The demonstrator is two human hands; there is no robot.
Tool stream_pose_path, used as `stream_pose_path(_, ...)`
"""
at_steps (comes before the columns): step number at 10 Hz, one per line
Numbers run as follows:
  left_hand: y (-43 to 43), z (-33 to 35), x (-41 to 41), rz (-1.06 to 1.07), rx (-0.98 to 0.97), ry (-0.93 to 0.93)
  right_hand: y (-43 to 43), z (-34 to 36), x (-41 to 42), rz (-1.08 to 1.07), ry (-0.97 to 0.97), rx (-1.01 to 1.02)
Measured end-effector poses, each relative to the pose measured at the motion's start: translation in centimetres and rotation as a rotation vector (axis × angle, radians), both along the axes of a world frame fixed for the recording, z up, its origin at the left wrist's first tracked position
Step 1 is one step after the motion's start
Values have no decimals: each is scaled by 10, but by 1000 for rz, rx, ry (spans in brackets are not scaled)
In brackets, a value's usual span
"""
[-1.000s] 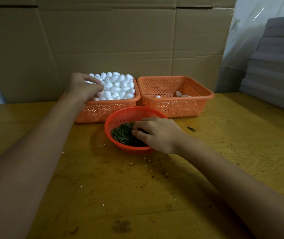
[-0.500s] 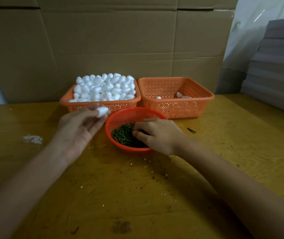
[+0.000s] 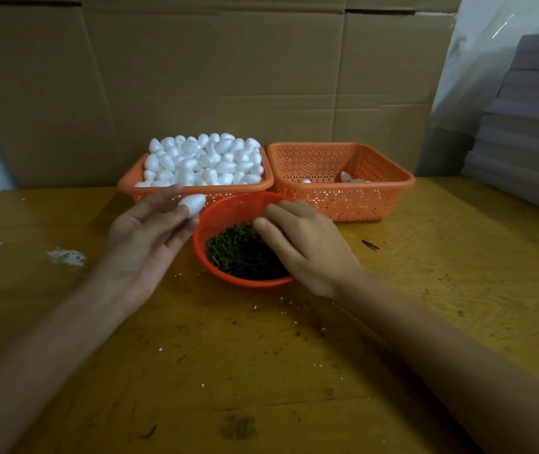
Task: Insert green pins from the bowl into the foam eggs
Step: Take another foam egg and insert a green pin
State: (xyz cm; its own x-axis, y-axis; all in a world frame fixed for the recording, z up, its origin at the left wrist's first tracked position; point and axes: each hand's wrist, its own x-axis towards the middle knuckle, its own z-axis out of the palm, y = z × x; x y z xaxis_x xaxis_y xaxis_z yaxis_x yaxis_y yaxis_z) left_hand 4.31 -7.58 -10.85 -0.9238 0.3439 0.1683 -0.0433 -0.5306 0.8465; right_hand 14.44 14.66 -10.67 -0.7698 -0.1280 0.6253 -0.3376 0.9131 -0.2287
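Observation:
My left hand (image 3: 150, 234) hovers just left of the red bowl (image 3: 228, 206), palm up, and pinches a white foam egg (image 3: 192, 203) at its fingertips. In the bowl lies a pile of green pins (image 3: 238, 253). Over the bowl's right side my right hand (image 3: 307, 244) curls downward, its thumb and fingertips pinching into the top of the pile. The pin between them is hidden. Behind the bowl, an orange basket (image 3: 128, 184) is heaped with foam eggs (image 3: 205, 158).
A second orange basket (image 3: 343, 201) at the back right holds a few eggs (image 3: 346, 176). One loose pin (image 3: 370, 244) lies on the yellow table right of the bowl, and foam crumbs (image 3: 66, 257) lie at left. Cardboard (image 3: 228, 77) stands behind, with grey stacked sheets (image 3: 523, 142) at right.
My left hand took an egg from the full basket and brought it down beside the bowl. My right hand stayed in the bowl, lifting slightly.

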Motion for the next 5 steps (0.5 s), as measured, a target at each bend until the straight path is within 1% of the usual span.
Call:
stream_pose_path(1,3,-1,8,10,-92,45,14,1,-2,-71,121,-164)
stream_pose_path(3,7,4,19,24,-139,48,50,-4,-7,-350,180,-273)
stream_pose_path(4,5,4,21,9,-153,82,75,-3,-7,-597,49,-156)
stream_pose_path(5,5,4,18,-10,-112,43,86,-6,-3,-753,-105,15)
